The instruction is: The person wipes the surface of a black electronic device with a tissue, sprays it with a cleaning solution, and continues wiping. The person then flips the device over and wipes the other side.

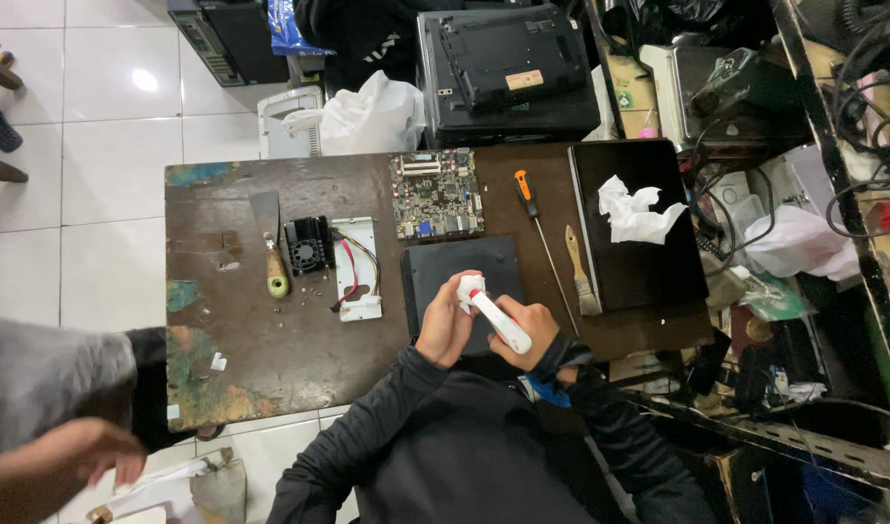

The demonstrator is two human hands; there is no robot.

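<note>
We see the left hand (447, 325) pinching a white tissue wad (469, 288) against the tip of a white bottle (501, 322) gripped by the right hand (534, 332), over a black case (456, 267) on the worn brown table (251, 330).

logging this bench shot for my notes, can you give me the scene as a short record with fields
view: head camera, looking straight down on a worn dark table
left hand: holds a wad of white tissue against the tube's tip
right hand: closed around a white tube with a red band
under the hands: black flat case
behind it: green circuit board
left of case: white bracket with red wires, small black fan, putty knife
right of case: orange-handled screwdriver, paintbrush, black laptop with crumpled tissue on it
other person: a hand at lower left
</note>
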